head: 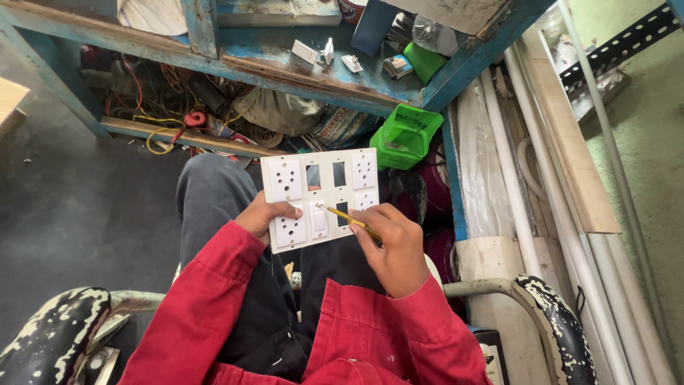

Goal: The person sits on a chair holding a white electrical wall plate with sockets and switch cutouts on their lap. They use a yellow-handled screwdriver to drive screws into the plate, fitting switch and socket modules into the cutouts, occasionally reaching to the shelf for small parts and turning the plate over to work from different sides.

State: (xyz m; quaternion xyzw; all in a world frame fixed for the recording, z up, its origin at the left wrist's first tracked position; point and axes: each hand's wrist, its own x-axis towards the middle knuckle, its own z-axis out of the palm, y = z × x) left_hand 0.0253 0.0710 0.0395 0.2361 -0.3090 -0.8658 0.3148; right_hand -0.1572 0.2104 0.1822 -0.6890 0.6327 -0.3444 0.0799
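Two hands worked over one white switchboard plate [320, 198], which rested on the person's lap above dark trousers. The left hand [265, 214] gripped the plate's lower left edge, thumb pressed on the face beside a socket. The right hand [390, 246] pinched a thin yellow-handled screwdriver [354, 219], its tip set near the small switch [319, 220] in the bottom row. Three rectangular slots in the plate were unfilled; four sockets sat in the other positions.

To do this step well, it seemed wise to keep the plate pinned firmly against the thigh so it would not rock, and to hold the tool shallow and steady, pressing lightly; a slip could have scratched the face or jabbed the left thumb close by. Small, controlled pressure appeared better than force on thin plastic.

No worktop carried the plate. Ahead stood a worn blue wooden shelf [335, 78] with peeling paint, bearing loose switch parts [305, 51] and small boxes. Under it lay a tangle of red and yellow wires [164, 107]. A green plastic holder [406, 135] sat just beyond the plate. White conduit pipes [570, 228] and a wooden batten [570, 150] leaned at the right. The floor [71, 207] was dark and dusty, and the chair's armrests [556, 328] were flecked with white paint.
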